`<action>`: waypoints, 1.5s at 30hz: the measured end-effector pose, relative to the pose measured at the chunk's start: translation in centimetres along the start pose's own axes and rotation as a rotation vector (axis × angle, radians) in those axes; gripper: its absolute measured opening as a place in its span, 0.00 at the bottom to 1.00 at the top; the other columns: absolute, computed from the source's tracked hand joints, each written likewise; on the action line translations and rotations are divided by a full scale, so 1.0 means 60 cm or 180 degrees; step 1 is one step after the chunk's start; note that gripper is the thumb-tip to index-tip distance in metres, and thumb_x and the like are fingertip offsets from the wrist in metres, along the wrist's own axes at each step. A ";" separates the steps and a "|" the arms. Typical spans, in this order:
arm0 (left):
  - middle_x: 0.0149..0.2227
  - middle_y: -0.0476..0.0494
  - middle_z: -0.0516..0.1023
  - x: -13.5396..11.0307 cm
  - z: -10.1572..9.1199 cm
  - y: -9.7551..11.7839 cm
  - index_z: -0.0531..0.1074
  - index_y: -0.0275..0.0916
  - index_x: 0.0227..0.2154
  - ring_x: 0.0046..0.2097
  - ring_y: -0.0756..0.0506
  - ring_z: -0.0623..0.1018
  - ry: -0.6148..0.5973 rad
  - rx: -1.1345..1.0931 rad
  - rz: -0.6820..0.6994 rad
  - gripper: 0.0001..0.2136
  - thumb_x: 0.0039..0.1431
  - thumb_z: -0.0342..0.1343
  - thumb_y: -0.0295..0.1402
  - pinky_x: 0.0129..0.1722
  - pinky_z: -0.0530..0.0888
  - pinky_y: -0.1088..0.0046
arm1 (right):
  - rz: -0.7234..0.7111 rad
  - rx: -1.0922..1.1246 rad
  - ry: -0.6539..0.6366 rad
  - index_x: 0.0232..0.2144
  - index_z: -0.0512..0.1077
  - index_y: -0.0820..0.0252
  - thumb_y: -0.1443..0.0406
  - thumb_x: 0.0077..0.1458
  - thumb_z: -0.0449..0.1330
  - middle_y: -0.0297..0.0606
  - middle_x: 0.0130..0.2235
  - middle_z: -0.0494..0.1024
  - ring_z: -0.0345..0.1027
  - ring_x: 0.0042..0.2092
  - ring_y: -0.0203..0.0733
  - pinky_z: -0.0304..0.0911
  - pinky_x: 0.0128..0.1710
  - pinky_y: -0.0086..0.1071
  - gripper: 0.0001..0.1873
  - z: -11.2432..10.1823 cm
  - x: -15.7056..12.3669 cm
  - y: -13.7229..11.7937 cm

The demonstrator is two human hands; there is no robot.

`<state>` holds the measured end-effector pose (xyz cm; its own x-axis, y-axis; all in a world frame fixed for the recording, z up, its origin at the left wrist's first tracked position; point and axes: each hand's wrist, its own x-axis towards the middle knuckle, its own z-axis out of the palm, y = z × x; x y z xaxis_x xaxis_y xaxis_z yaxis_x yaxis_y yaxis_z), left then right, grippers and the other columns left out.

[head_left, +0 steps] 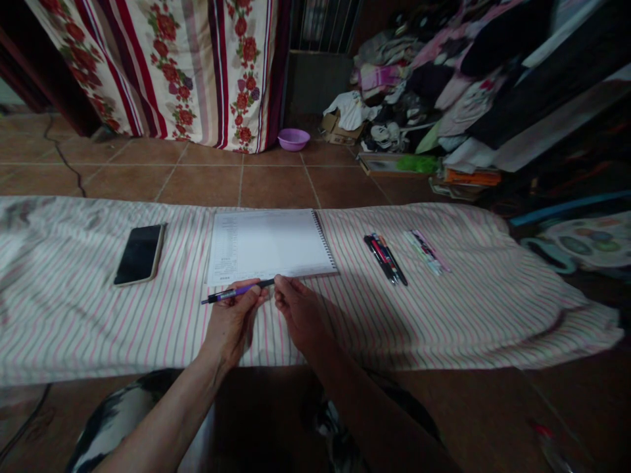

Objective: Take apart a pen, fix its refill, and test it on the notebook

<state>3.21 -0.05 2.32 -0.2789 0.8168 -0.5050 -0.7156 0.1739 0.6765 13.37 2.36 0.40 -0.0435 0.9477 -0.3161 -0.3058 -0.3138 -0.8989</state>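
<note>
A purple and black pen lies across both my hands, just in front of a spiral notebook open at a mostly blank page. My left hand pinches the pen's barrel between thumb and fingers, and the clip end sticks out to the left. At the pen's other end, my right hand has its thumb and fingertips closed on the dark tip. To the right of the notebook rests a bunch of several pens, with a second group of slim pens beyond it.
A phone lies at the left on the striped cloth. On the tiled floor behind are a purple basin, a floral curtain and heaped clothes. A painted palette is at the right.
</note>
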 end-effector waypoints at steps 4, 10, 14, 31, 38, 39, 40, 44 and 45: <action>0.22 0.44 0.78 -0.001 0.003 0.002 0.75 0.30 0.27 0.25 0.52 0.78 0.0011 -0.0011 0.0004 0.08 0.48 0.58 0.13 0.28 0.76 0.83 | 0.0115 0.0203 0.0089 0.19 0.68 0.56 0.54 0.44 0.64 0.29 0.20 0.64 0.56 0.24 0.34 0.55 0.28 0.32 0.15 0.003 0.001 0.003; 0.23 0.42 0.78 0.005 0.001 0.002 0.75 0.28 0.27 0.24 0.52 0.78 0.0129 -0.0123 -0.0154 0.08 0.54 0.53 0.13 0.27 0.77 0.84 | 0.0253 0.0478 0.0044 0.29 0.73 0.56 0.53 0.41 0.66 0.34 0.28 0.74 0.65 0.30 0.37 0.61 0.32 0.32 0.16 0.002 -0.004 0.002; 0.24 0.42 0.78 0.008 -0.001 0.002 0.74 0.27 0.27 0.25 0.52 0.78 0.0206 -0.0285 -0.0239 0.09 0.56 0.52 0.14 0.27 0.77 0.84 | 0.0337 0.0561 0.0129 0.34 0.76 0.56 0.55 0.40 0.67 0.35 0.30 0.76 0.66 0.30 0.37 0.61 0.31 0.31 0.17 -0.002 -0.006 0.001; 0.24 0.44 0.77 0.002 0.006 0.010 0.72 0.28 0.25 0.24 0.53 0.77 0.0382 -0.0445 -0.0395 0.11 0.57 0.50 0.13 0.28 0.78 0.83 | 0.0109 0.0389 0.0222 0.33 0.79 0.56 0.59 0.38 0.68 0.32 0.26 0.74 0.62 0.27 0.33 0.61 0.29 0.29 0.16 0.003 0.000 0.006; 0.24 0.43 0.77 0.002 0.009 0.012 0.72 0.28 0.24 0.24 0.53 0.77 0.0373 -0.0518 -0.0455 0.11 0.57 0.50 0.13 0.29 0.79 0.82 | 0.0075 0.0359 0.0223 0.32 0.78 0.59 0.58 0.37 0.68 0.31 0.25 0.74 0.62 0.27 0.33 0.60 0.31 0.30 0.17 0.004 0.003 0.010; 0.24 0.43 0.77 0.002 0.009 0.012 0.72 0.28 0.25 0.24 0.53 0.77 0.0361 -0.0520 -0.0450 0.11 0.57 0.50 0.13 0.29 0.79 0.82 | 0.0075 0.0382 0.0205 0.32 0.78 0.59 0.58 0.37 0.68 0.31 0.25 0.74 0.62 0.27 0.33 0.60 0.31 0.30 0.16 0.004 0.003 0.010; 0.24 0.43 0.77 0.002 0.008 0.011 0.73 0.28 0.25 0.24 0.53 0.77 0.0352 -0.0520 -0.0443 0.11 0.57 0.50 0.13 0.29 0.79 0.82 | 0.0074 0.0405 0.0193 0.31 0.78 0.58 0.58 0.37 0.68 0.30 0.25 0.73 0.62 0.27 0.32 0.60 0.31 0.30 0.16 0.004 0.003 0.011; 0.25 0.43 0.77 0.003 0.007 0.011 0.73 0.28 0.26 0.25 0.53 0.77 0.0313 -0.0507 -0.0423 0.10 0.56 0.50 0.13 0.28 0.78 0.82 | 0.0089 0.0420 0.0241 0.31 0.78 0.59 0.58 0.36 0.69 0.29 0.24 0.72 0.61 0.27 0.32 0.59 0.32 0.30 0.16 0.005 0.002 0.010; 0.25 0.43 0.77 0.004 0.007 0.011 0.73 0.28 0.26 0.25 0.53 0.77 0.0301 -0.0505 -0.0418 0.10 0.56 0.50 0.13 0.28 0.78 0.82 | 0.0089 0.0415 0.0251 0.31 0.78 0.59 0.58 0.36 0.69 0.30 0.24 0.72 0.61 0.27 0.32 0.59 0.32 0.30 0.17 0.005 0.001 0.009</action>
<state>2.96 0.46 2.87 -0.2302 0.7363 -0.6363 -0.8395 0.1804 0.5126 12.92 2.28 -0.03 0.0196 0.9296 -0.3680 -0.4267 -0.3251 -0.8439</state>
